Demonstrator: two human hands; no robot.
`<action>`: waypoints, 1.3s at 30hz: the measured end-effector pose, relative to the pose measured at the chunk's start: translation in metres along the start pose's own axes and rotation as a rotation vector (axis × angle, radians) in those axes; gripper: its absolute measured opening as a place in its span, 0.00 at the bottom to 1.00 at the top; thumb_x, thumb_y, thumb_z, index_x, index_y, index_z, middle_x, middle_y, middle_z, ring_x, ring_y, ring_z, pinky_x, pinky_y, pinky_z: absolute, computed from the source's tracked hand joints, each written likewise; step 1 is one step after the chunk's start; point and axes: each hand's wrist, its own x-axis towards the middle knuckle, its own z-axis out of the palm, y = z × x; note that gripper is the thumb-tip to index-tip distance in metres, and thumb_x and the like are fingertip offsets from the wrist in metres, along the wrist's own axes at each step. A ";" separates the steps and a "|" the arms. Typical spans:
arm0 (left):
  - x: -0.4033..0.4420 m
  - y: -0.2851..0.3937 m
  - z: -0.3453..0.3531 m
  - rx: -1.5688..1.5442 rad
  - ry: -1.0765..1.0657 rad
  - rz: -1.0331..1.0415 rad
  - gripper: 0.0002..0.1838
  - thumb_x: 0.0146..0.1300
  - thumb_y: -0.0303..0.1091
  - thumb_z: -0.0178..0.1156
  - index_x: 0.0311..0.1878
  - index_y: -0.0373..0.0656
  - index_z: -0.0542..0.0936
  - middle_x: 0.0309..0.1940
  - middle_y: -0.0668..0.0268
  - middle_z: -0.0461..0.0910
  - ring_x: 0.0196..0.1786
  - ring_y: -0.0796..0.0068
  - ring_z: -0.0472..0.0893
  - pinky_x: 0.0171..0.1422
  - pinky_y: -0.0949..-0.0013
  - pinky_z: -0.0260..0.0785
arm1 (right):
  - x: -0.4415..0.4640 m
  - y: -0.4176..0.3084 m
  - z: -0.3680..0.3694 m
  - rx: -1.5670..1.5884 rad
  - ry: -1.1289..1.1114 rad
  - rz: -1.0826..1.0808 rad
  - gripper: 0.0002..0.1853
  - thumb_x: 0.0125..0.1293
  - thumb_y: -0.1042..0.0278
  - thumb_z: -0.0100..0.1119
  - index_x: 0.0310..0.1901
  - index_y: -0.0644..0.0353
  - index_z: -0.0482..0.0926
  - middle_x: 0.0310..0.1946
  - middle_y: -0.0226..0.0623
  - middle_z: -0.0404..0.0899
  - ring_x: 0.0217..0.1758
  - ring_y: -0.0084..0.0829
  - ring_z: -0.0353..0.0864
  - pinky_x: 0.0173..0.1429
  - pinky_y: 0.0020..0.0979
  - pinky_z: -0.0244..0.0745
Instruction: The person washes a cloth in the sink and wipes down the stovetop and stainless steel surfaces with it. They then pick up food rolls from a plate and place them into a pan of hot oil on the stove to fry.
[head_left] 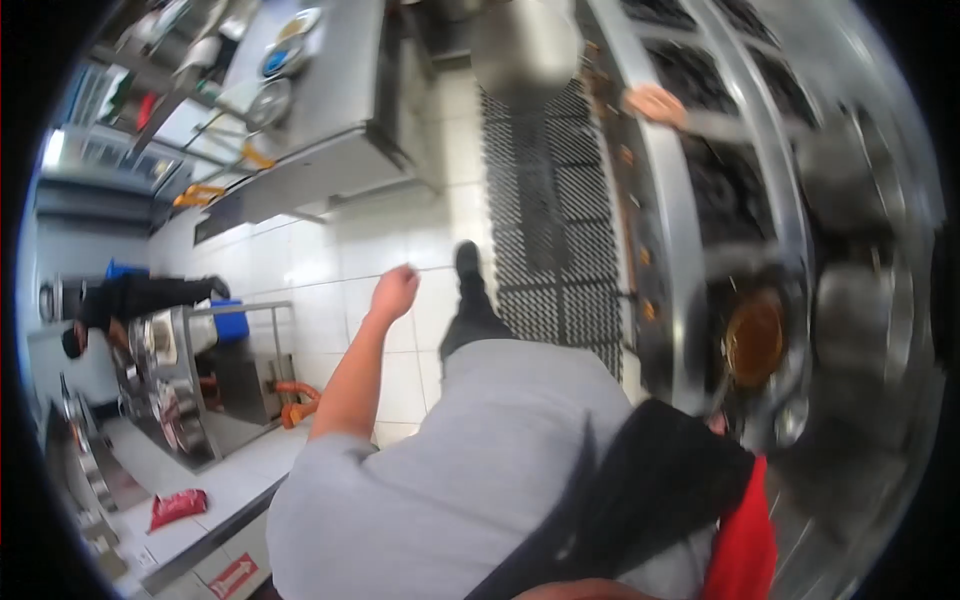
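My left hand (396,291) hangs over the white tiled floor (355,240), beyond the grey shirt (480,450). Its fingers are curled in, and nothing shows in them. My right hand is not to be seen; black cloth (650,480) and red cloth (745,535) cover the lower right. A small pinkish patch beside the black cloth is too unclear to name. To the right, a round pan (754,338) of brown liquid sits on the stove (690,300).
A skin-coloured, blurred shape (655,103) lies at the stove's edge. Black perforated matting (550,210) runs alongside. At upper left stands a steel counter (330,80) with bowls. A person in dark trousers (150,300) is at far left, near a blue bin (231,320).
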 end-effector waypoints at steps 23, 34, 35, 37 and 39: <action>0.585 -0.047 -0.381 -0.242 0.611 0.052 0.18 0.62 0.35 0.57 0.53 0.41 0.84 0.50 0.51 0.85 0.54 0.49 0.83 0.60 0.53 0.75 | 0.165 -0.052 0.536 -1.257 -0.233 -0.629 0.16 0.72 0.64 0.63 0.55 0.64 0.80 0.42 0.37 0.84 0.44 0.27 0.84 0.51 0.30 0.79; 0.810 -0.096 -0.434 -0.032 0.702 -0.372 0.23 0.62 0.30 0.54 0.61 0.35 0.76 0.62 0.49 0.77 0.69 0.49 0.72 0.75 0.52 0.63 | 0.264 -0.174 1.102 -1.713 -1.083 -0.881 0.09 0.68 0.68 0.61 0.43 0.64 0.82 0.37 0.50 0.82 0.40 0.51 0.83 0.46 0.43 0.78; 0.825 -0.109 -0.434 0.012 0.748 -0.435 0.21 0.62 0.31 0.54 0.58 0.34 0.77 0.60 0.50 0.77 0.67 0.51 0.73 0.74 0.52 0.63 | 0.266 -0.183 1.154 -1.785 -1.222 -0.919 0.08 0.68 0.67 0.60 0.41 0.63 0.81 0.37 0.50 0.81 0.43 0.52 0.82 0.47 0.44 0.78; 0.838 -0.115 -0.434 0.088 0.859 -0.511 0.16 0.64 0.34 0.56 0.51 0.35 0.80 0.53 0.51 0.80 0.62 0.53 0.76 0.72 0.54 0.62 | 0.280 -0.187 1.243 -1.825 -1.440 -1.041 0.08 0.68 0.66 0.58 0.41 0.61 0.80 0.39 0.50 0.81 0.45 0.54 0.81 0.49 0.48 0.77; 0.836 -0.107 -0.436 0.144 0.861 -0.508 0.14 0.65 0.33 0.56 0.49 0.36 0.80 0.50 0.52 0.81 0.59 0.53 0.77 0.69 0.53 0.64 | 0.287 -0.176 1.329 -1.807 -1.621 -1.144 0.07 0.68 0.66 0.59 0.41 0.60 0.80 0.38 0.50 0.80 0.46 0.56 0.80 0.49 0.49 0.77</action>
